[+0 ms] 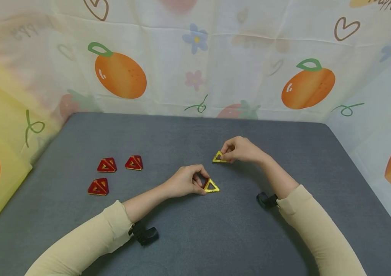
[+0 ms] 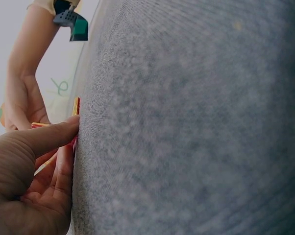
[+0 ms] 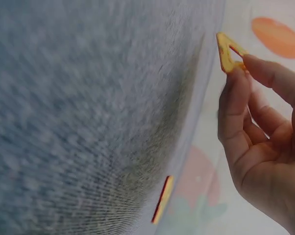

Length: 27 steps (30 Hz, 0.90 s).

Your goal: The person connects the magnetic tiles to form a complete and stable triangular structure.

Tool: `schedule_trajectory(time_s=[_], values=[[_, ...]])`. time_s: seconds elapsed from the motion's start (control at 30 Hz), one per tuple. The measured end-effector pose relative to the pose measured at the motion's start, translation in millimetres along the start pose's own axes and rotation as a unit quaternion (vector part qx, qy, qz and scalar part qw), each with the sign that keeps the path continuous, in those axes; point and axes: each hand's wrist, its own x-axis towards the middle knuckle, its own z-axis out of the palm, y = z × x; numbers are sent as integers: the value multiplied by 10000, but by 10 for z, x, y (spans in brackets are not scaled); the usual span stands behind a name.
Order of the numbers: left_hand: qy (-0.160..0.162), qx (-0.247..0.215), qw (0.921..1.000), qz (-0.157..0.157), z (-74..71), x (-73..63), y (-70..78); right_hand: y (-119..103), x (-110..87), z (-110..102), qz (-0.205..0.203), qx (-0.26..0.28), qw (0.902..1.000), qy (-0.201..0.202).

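My left hand (image 1: pixel 185 181) rests low over the middle of the table. Its thumb and fingers pinch a red triangular tile beside a yellow triangular frame (image 1: pixel 211 186), which lies at the fingertips. The left wrist view shows only thin red-and-yellow edges (image 2: pixel 77 105) of these tiles past the thumb. Farther back and to the right, my right hand (image 1: pixel 241 149) pinches a second yellow triangular frame (image 3: pixel 225 54) by one corner, off the tabletop in the right wrist view. A tile with a red edge (image 3: pixel 162 199) appears lower in that view.
Three red triangular pyramid-like pieces, one at the back (image 1: pixel 134 163), one beside it (image 1: pixel 107 165) and one nearer (image 1: pixel 98 187), stand left on the grey table (image 1: pixel 195 237). A fruit-printed curtain (image 1: pixel 167 69) hangs behind. Black wrist devices sit under both sleeves.
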Motion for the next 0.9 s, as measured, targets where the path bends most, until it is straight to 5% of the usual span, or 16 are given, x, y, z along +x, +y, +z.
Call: schedule_trajectory(time_s=[0.47, 0.9], values=[[53, 166, 9998, -16, 4, 0, 4, -134, -219, 218, 169, 98, 9962, -850], [55, 189, 9998, 15, 6, -4, 14, -137, -262, 303, 502, 220, 9953, -795]])
